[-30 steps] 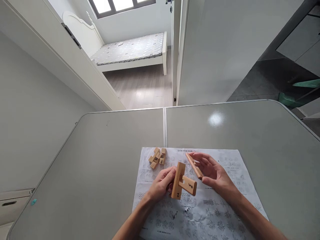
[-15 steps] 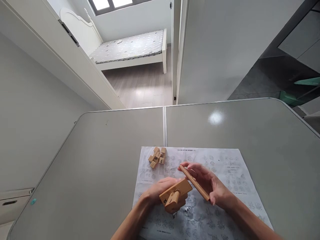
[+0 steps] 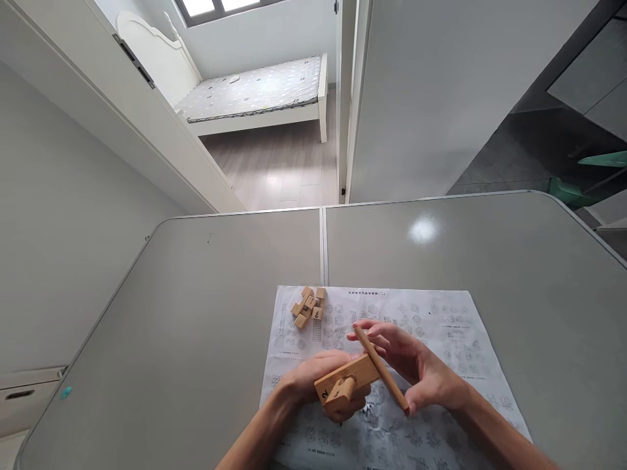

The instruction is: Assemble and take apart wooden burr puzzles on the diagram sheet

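Note:
My left hand (image 3: pixel 323 369) is closed around a wooden puzzle piece (image 3: pixel 361 369), a flat board marked with a 2. A second wooden piece (image 3: pixel 341 393) sticks out through a hole in that board, toward me. Between fingertips and thumb, my right hand (image 3: pixel 416 365) grips a long, thin wooden piece (image 3: pixel 385 375) by its two ends. This long piece slants across the right end of the board and appears to touch it; the exact contact is hard to make out. My left fingers are partly hidden behind the held pieces.
Under my hands lies a printed diagram sheet (image 3: pixel 441 385) on the grey folding table (image 3: pixel 220 313). A cluster of notched wooden puzzle pieces (image 3: pixel 309 305) sits at the sheet's upper left. A seam (image 3: pixel 322 248) runs across the table. Beyond are a doorway and a bed (image 3: pixel 264 94).
The long piece in my right hand has moved left and down, closing the gap to the board. My left hand with its pieces has shifted slightly right.

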Available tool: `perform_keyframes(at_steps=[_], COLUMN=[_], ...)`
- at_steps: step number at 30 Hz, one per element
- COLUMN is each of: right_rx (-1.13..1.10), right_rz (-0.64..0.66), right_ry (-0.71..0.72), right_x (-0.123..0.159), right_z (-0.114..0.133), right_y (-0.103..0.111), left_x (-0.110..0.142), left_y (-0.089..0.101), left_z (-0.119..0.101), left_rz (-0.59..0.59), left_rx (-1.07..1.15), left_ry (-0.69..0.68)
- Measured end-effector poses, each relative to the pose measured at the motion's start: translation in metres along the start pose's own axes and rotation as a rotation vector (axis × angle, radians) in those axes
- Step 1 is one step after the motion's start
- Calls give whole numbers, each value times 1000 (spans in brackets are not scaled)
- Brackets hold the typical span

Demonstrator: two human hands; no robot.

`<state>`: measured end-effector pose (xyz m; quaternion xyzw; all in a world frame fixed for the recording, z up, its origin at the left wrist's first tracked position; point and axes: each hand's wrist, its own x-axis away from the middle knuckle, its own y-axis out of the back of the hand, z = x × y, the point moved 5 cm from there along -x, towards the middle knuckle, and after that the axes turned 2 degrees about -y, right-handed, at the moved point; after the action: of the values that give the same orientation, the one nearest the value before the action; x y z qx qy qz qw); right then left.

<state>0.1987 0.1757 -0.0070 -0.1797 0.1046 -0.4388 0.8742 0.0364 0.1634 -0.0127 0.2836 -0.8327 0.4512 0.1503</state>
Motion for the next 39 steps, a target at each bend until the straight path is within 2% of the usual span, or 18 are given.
perform_keyframes(at_steps=[2,4,17,23,26,29,32,34,39], right_rx=[-2,-5,90,119,126,95,71,104,258], right_rz=[22,28,33,92,76,-6,-114,-193,-430], right_ry=[5,7,18,-33,-36,-8,15,10,65], right_x=[0,1,6,7,5,3,1,0,2], right_z=[3,4,6,8,9,11,12,12,11], right_y=[-1,-1,5,-1,-2,2,7,10,17], left_x=[-1,-1,-5,-3,-4,-4,-1,1,1], left_y=[-10,-15,-6,-4,3,12,12,9,6], left_z=[-3,-6,2,6,4,-3,-13,-20,-24], left_rz=[147,209,216,67,-103,-296,-401,-440,-465], left_rx=[19,30,117,37,-81,-168,-200,-195,-122], left_ry=[62,83,141,140,27,-135,-314,-424,-581])
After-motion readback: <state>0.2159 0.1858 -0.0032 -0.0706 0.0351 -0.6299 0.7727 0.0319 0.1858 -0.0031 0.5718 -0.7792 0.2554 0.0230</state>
